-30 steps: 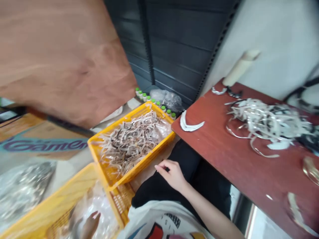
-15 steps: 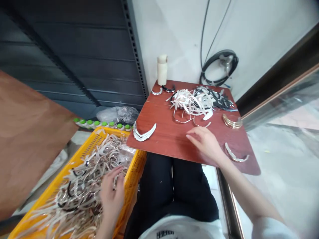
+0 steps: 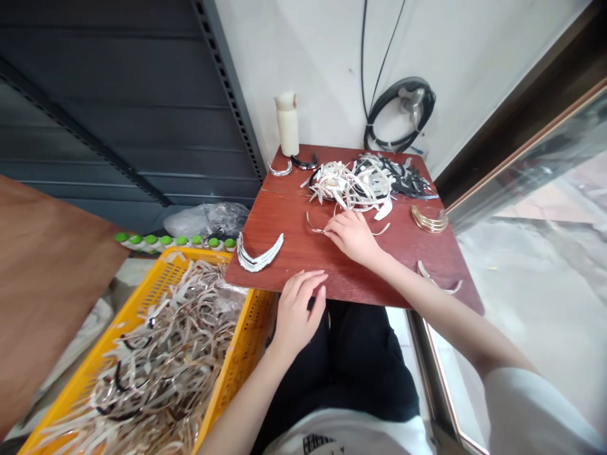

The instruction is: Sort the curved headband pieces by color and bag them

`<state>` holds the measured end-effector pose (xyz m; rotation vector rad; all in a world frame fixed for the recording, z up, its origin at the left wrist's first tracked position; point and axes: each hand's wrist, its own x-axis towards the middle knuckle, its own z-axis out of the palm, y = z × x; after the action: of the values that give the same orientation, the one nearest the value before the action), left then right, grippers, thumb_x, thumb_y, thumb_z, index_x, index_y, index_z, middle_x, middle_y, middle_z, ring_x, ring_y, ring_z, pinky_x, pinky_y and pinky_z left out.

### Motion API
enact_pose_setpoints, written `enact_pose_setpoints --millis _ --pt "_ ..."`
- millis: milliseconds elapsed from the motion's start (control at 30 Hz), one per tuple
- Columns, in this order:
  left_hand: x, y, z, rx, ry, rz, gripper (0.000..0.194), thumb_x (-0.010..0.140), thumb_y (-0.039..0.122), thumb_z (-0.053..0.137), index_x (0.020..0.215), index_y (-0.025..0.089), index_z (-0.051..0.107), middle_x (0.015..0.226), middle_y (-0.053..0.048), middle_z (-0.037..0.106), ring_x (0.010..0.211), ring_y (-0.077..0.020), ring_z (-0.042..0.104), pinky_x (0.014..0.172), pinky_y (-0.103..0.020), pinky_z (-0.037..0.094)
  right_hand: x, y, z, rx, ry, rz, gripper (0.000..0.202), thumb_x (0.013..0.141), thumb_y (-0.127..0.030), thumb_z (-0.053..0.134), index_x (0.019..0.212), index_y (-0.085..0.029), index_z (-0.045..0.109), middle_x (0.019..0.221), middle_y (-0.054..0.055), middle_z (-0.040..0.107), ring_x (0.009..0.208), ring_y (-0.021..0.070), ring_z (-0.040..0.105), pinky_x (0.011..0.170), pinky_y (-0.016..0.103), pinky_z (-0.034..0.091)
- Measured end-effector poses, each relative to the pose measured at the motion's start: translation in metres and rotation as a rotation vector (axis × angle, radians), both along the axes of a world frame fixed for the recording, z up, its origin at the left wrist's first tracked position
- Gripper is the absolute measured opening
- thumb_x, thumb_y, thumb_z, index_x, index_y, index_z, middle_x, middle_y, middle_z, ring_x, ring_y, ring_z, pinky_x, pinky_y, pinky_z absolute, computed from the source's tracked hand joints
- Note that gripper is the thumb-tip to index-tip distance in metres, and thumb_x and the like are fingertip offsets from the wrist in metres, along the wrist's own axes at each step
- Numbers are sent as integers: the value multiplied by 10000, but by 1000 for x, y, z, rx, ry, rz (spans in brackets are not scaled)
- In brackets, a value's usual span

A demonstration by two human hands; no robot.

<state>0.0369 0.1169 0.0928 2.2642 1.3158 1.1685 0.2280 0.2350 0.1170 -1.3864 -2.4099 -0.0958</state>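
On the red-brown board (image 3: 303, 202), my right hand (image 3: 353, 237) pinches one end of a thin curved strip (image 3: 313, 228); its far part is covered by my fingers. My left hand (image 3: 300, 308) hovers at the board's front edge, thumb apart from the fingers, holding nothing. Past my right hand lies a tangled heap of white and black strips (image 3: 351, 183). A stack of white curved strips (image 3: 260, 259) rests at the board's left, and gold curved strips (image 3: 429, 221) sit at the right. Another pale curved strip (image 3: 441, 284) is partly behind my right forearm.
A yellow crate (image 3: 239, 341) full of tangled strips stands left of my legs. A cream bottle (image 3: 287, 126) is at the board's back left corner, near small silver and black curved pieces (image 3: 304, 163). Green-capped bottles (image 3: 165, 241) line up behind the crate. Coiled cable (image 3: 372, 123) hangs on the wall.
My left hand has come from over the crate to the board's front edge. My right hand has moved left and away from me and taken hold of a thin curved strip. The view has shifted.
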Motion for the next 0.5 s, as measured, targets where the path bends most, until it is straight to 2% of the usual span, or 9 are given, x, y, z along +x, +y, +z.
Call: enact_pose_setpoints --millis 100,167,233,300,367,467,500 --pt "-4 1 10 118 66 130 437 917 166 536 1349 192 485 1298 -120 597 1240 -220 527 1090 -437 398 -2 -36 27 1 5 191 182 986 -214 475 974 -186 654 962 65 682 1043 238 533 1089 470 290" --pt "-4 2 19 169 133 176 448 918 178 543 1362 179 477 1295 -129 602 1250 -237 522 1119 -472 344 -2 -61 45 -59 13 319 175 989 -199 469 1008 -189 642 937 49 668 980 204 554 1114 454 288" --pt "-3 3 28 147 180 142 347 936 182 516 1282 189 542 1177 -92 669 1151 -218 587 1131 -484 310 0 -79 57 -100 65 400 174 989 -196 470 1048 -201 634 938 38 659 955 187 566 1125 450 297" --pt "-2 2 33 105 160 77 229 951 179 489 1147 196 605 1011 -45 713 979 -181 644 1110 -460 337 3 -87 62 -106 139 420 174 985 -197 483 1072 -224 630 943 27 659 959 182 578 1138 470 290" --pt "-1 -1 34 60 58 19 161 953 177 487 1025 197 629 906 -17 720 857 -153 654 1071 -419 389 5 -90 58 -52 240 376 159 965 -221 534 1086 -257 630 984 28 657 1005 196 586 1145 505 277" --pt "2 -7 30 -117 -257 25 148 963 210 483 956 204 631 898 -15 727 861 -141 670 978 -347 471 1 -93 45 87 515 124 291 878 -315 677 1157 -269 609 1184 85 601 1174 266 533 1110 531 326" --pt "4 -10 29 -203 -388 45 144 968 235 483 966 203 623 901 -19 728 869 -141 678 929 -323 499 -2 -95 41 83 615 42 354 849 -347 710 1175 -261 601 1229 102 577 1204 283 516 1086 522 361"
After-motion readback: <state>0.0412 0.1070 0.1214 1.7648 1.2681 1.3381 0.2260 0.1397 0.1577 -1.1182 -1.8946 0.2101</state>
